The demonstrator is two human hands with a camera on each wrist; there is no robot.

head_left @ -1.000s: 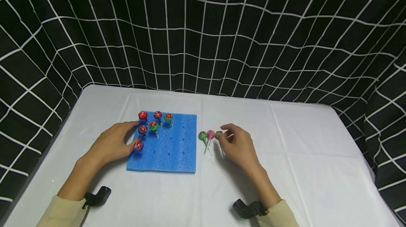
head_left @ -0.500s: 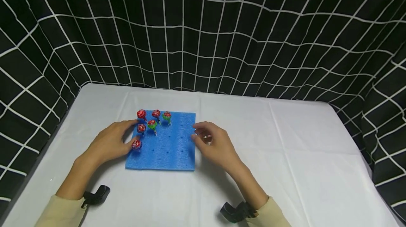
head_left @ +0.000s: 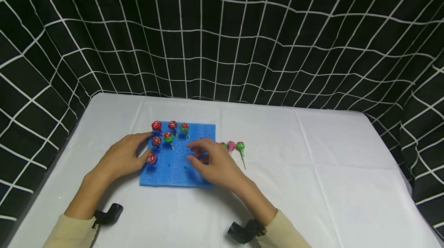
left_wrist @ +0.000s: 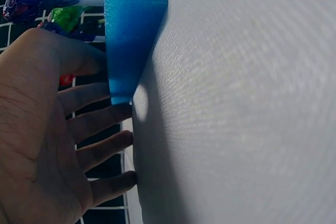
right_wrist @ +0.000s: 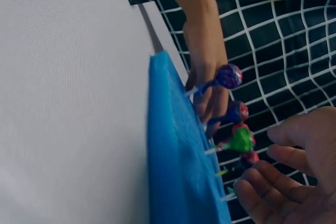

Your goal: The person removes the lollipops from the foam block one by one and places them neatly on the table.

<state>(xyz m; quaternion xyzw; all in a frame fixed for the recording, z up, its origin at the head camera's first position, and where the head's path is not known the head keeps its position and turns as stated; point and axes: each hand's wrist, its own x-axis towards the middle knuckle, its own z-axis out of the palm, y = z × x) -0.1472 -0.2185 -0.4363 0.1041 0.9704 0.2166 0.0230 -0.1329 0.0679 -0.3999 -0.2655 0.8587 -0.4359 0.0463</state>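
Observation:
Several wrapped lollipops stand by their sticks in a blue foam board (head_left: 159, 176); among them are a red lollipop (head_left: 151, 159) at the left and a green lollipop (head_left: 168, 137) further in. My left hand (head_left: 121, 155) rests at the board's left edge, its fingers spread along the side in the left wrist view and its thumb near the red lollipop. Over the right half of the board hovers my right hand (head_left: 215, 165), fingers loosely bent with nothing between them. The right wrist view has this hand (right_wrist: 299, 177) beside the standing lollipops, palm showing.
Right of the board, a pink lollipop (head_left: 231, 146) and a green lollipop (head_left: 240, 146) lie on the white tablecloth (head_left: 329, 201), with another green one partly behind my right hand. A black curtain with a white grid (head_left: 222, 40) surrounds the table.
My right hand has moved left from the loose lollipops to over the foam board, carrying nothing. The lollipops beside the board show again. My left hand has stayed in place.

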